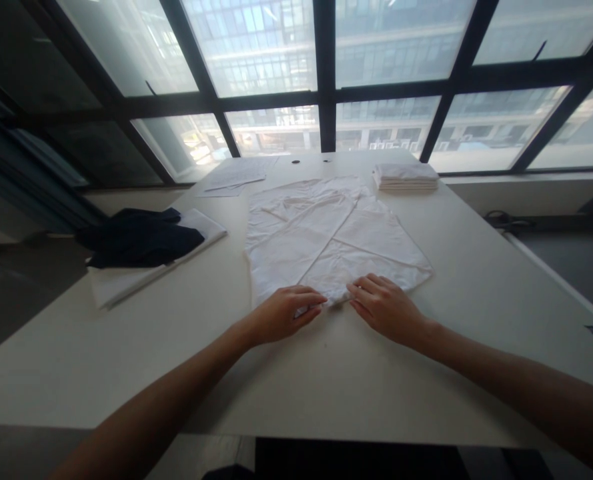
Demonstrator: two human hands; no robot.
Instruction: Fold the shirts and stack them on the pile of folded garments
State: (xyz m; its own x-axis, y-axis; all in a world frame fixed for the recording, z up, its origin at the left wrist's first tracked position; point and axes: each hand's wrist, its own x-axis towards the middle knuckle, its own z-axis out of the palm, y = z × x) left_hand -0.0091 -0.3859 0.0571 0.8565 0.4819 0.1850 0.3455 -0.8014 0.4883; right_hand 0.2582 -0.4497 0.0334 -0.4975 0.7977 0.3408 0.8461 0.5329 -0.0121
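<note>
A thin white garment (306, 247) lies spread on the table, with long diagonal edges or seams crossing its front and wrinkles all over. At its near edge, my left hand (286, 310) pinches the fabric between thumb and fingers. My right hand (381, 303) grips the same edge a short way to the right, its fingers bent over the cloth. A small gap with a darker spot of the hem shows between the two hands. The fingertips are partly hidden in the folds.
The white table (296, 393) reaches back to large windows. Dark navy cloth (141, 237) rests on folded white fabric (206, 230) at left. Paper sheets (233, 177) lie at back left, and a stack of folded white cloths (406, 177) sits at back right.
</note>
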